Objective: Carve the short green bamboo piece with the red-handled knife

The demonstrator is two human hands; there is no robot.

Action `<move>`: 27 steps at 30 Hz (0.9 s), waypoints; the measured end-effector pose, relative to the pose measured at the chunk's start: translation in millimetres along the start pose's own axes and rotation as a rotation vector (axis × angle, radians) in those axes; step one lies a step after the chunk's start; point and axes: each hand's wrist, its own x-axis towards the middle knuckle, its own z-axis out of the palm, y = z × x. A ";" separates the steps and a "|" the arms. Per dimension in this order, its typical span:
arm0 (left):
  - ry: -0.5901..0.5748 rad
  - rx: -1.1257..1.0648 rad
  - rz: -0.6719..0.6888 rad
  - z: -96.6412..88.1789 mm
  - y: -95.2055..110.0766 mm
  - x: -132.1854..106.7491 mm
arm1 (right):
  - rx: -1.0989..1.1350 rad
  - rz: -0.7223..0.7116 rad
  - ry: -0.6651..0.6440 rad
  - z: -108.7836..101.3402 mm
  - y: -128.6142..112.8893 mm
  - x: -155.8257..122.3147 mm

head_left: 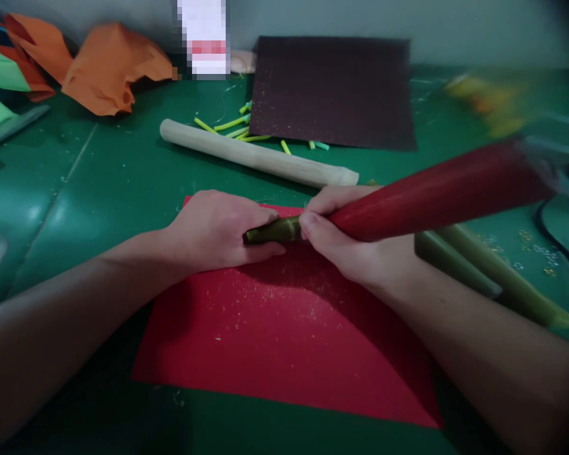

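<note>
Over a red paper sheet point(284, 341) on the green table, both hands hold one long rod. My left hand point(218, 230) is closed around its olive-green end point(272, 230). My right hand point(341, 240) pinches the rod where a red paper roll point(436, 193) wraps it; the roll slants up to the right. The rod's far end is blurred.
A pale wooden dowel point(256, 155) lies behind the hands. A dark glittery sheet point(334, 91) lies at the back, with short yellow-green cuttings point(239, 126) beside it. Crumpled orange paper point(109, 66) sits back left. Two green stalks point(483, 268) lie at right.
</note>
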 end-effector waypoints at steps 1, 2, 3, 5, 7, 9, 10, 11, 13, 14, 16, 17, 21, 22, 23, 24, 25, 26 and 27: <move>0.004 0.009 -0.006 0.2 0.1 0.1 | 0.003 -0.001 -0.005 0.1 -0.2 0.0; 0.006 0.015 -0.009 0.3 0.1 0.2 | 0.010 -0.007 -0.007 0.2 -0.1 0.1; 0.006 0.017 -0.010 0.2 -0.1 0.1 | 0.019 -0.014 0.002 0.5 0.2 0.3; 0.003 0.006 -0.008 -0.4 -0.4 0.0 | 0.037 -0.035 0.046 0.9 1.3 0.7; 0.004 -0.015 0.001 -1.0 -0.6 -0.1 | 0.047 -0.040 0.095 1.2 2.5 1.0; -0.012 -0.005 -0.009 -1.1 -0.4 0.1 | 0.042 -0.031 0.090 1.2 3.2 1.0; -0.017 0.002 -0.012 -0.9 -0.3 0.3 | 0.039 -0.027 0.071 1.1 3.4 0.8; -0.017 0.007 -0.015 -0.5 -0.1 0.5 | 0.038 -0.027 0.048 0.9 3.4 0.5; -0.003 0.010 -0.013 0.4 -0.1 0.6 | 0.040 -0.035 0.016 0.7 3.2 -0.2; 0.004 0.010 -0.011 0.7 -0.2 0.6 | 0.044 -0.035 0.008 0.7 3.0 -0.5; 0.010 0.012 -0.012 0.9 -0.4 0.3 | 0.047 -0.027 0.000 1.4 2.6 -0.9; 0.009 0.012 -0.015 0.6 -0.4 0.2 | 0.049 -0.024 0.008 2.0 2.6 -1.0; -0.018 -0.003 -0.038 -1.8 0.9 0.8 | 0.072 -0.006 0.134 4.5 3.2 -1.1; -0.027 -0.002 -0.042 -2.4 1.4 1.1 | 0.073 -0.001 0.156 4.7 3.5 -1.1; -0.036 0.002 -0.044 -2.8 1.7 1.3 | 0.070 0.004 0.152 4.6 3.7 -1.1; -0.041 0.009 -0.046 -2.9 1.8 1.4 | 0.062 0.003 0.137 4.3 3.9 -1.1; -0.042 0.015 -0.044 -2.8 1.8 1.3 | 0.056 -0.001 0.098 3.8 4.0 -1.1; -0.039 0.017 -0.039 -2.5 1.5 1.2 | 0.048 -0.005 0.068 3.2 4.1 -1.1; -0.032 0.016 -0.035 -2.0 1.0 1.0 | 0.041 -0.012 0.042 2.6 4.1 -1.1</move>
